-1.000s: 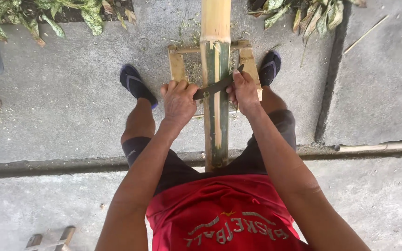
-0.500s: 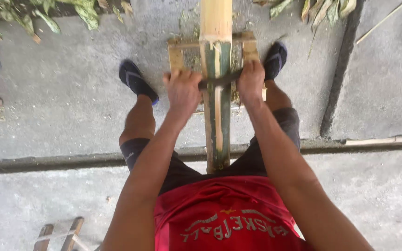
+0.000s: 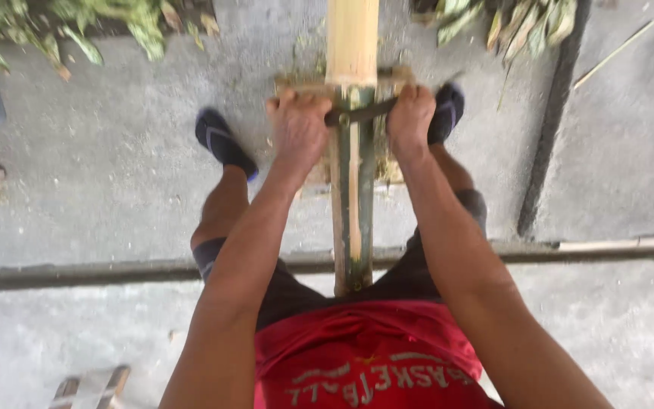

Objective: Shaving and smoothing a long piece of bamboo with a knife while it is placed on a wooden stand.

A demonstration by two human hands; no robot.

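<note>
A long bamboo pole (image 3: 353,45) runs away from me between my legs, green and split along its near part, pale yellow farther off. A dark blade (image 3: 359,113) lies crosswise in the split. My left hand (image 3: 297,129) grips the blade's left end. My right hand (image 3: 410,117) grips its right end. Both arms are stretched forward. The pole rests on a low wooden frame (image 3: 397,77) under my hands.
My feet in dark sandals (image 3: 223,142) stand on grey concrete either side of the pole. Green leaves (image 3: 138,23) lie at the far edge. A groove (image 3: 77,273) crosses the floor near me. A wooden stool corner (image 3: 88,386) shows at bottom left.
Both hands have pushed the blade farther along the pole, away from me, and the split has lengthened. The blade has gone from tilted to nearly level.
</note>
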